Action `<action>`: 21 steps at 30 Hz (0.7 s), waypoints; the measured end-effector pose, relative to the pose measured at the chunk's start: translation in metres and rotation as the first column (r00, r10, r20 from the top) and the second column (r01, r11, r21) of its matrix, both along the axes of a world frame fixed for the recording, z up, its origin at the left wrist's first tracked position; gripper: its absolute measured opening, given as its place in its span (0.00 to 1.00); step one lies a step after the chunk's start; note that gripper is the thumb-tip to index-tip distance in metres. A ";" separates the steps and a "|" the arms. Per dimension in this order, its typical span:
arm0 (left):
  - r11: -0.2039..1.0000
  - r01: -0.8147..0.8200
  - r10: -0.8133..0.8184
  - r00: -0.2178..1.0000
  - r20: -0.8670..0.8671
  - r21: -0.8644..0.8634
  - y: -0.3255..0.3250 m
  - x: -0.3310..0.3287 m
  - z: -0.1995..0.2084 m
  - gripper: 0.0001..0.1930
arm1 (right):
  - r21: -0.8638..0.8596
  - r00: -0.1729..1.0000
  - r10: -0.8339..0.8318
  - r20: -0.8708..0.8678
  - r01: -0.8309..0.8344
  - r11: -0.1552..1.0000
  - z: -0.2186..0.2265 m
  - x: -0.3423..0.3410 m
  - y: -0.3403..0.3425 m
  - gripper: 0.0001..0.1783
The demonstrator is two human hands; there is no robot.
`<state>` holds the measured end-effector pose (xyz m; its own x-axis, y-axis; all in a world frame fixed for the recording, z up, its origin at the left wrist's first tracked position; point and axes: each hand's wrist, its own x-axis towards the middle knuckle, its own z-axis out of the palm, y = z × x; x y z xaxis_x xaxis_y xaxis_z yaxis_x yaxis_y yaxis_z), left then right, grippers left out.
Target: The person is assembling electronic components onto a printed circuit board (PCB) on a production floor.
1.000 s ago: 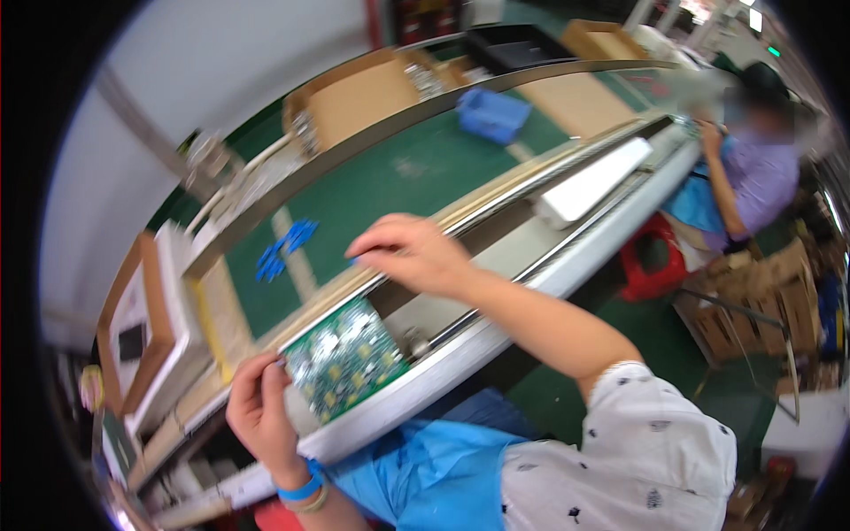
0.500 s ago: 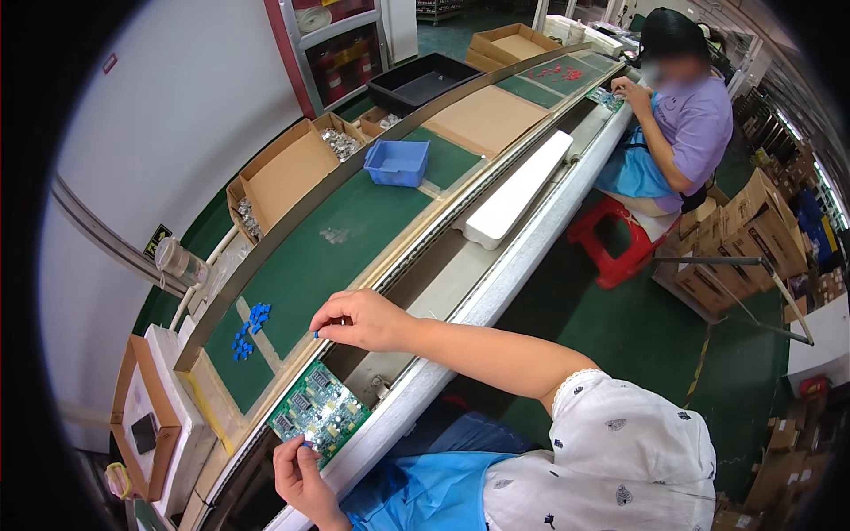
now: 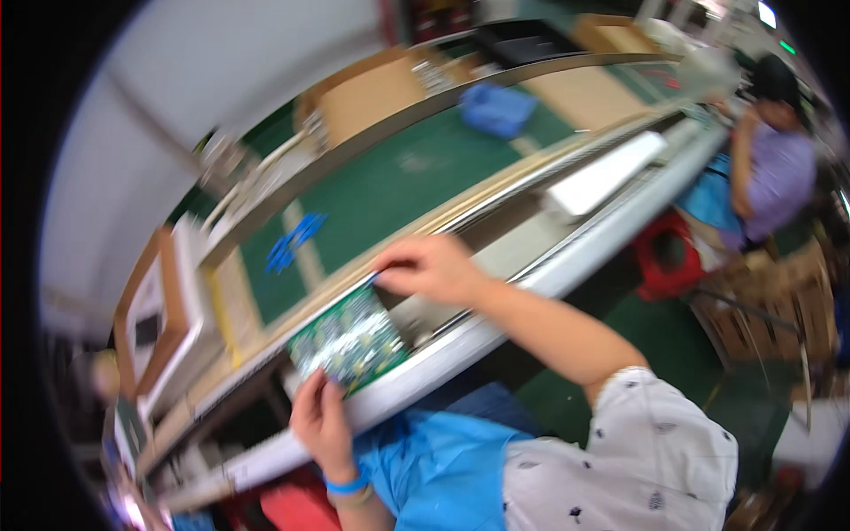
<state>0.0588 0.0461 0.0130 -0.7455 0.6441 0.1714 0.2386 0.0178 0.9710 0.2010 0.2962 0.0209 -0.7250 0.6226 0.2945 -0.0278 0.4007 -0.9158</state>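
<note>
A green circuit board [image 3: 350, 341] lies across the rails in front of me, its parts smeared by motion. My right hand [image 3: 434, 270] is closed in a pinch at the board's far corner, with a tiny blue part [image 3: 376, 276] at the fingertips. At the board's near edge, my left hand [image 3: 323, 420] has thumb and fingers pressed together. Whatever it may hold is too small and blurred to make out. Beyond the board, several loose blue parts [image 3: 295, 242] lie in a group on the green work surface [image 3: 390, 190].
A blue bin [image 3: 498, 111] stands farther along the surface. Inside the channel rests a long white foam block [image 3: 606, 174]. To the left is a cardboard tray [image 3: 177, 310] on a white block; another person [image 3: 770, 168] sits at the far right.
The view has swung, so the bench sits farther right and is blurred. My right fingertips have come closer to the board's far corner. My left hand stays at the near edge.
</note>
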 end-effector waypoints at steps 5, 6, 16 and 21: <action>0.993 0.114 -0.117 0.989 -0.096 -0.034 0.016 0.003 0.007 0.07 | -0.075 0.992 0.004 0.124 0.005 0.997 0.012 0.026 -0.009 0.09; 0.991 0.136 -0.137 0.983 -0.124 -0.020 0.016 0.001 0.008 0.07 | -0.096 0.991 0.048 0.122 -0.037 0.995 0.015 0.025 -0.013 0.09; 0.984 0.177 -0.171 0.945 -0.279 -0.003 0.012 -0.002 0.012 0.08 | 0.376 0.973 0.084 0.217 -0.163 0.912 -0.001 0.003 -0.025 0.07; 0.987 0.158 -0.157 0.950 -0.268 -0.018 0.014 0.000 0.015 0.08 | 0.449 0.972 0.083 0.219 -0.176 0.876 -0.001 0.000 -0.025 0.08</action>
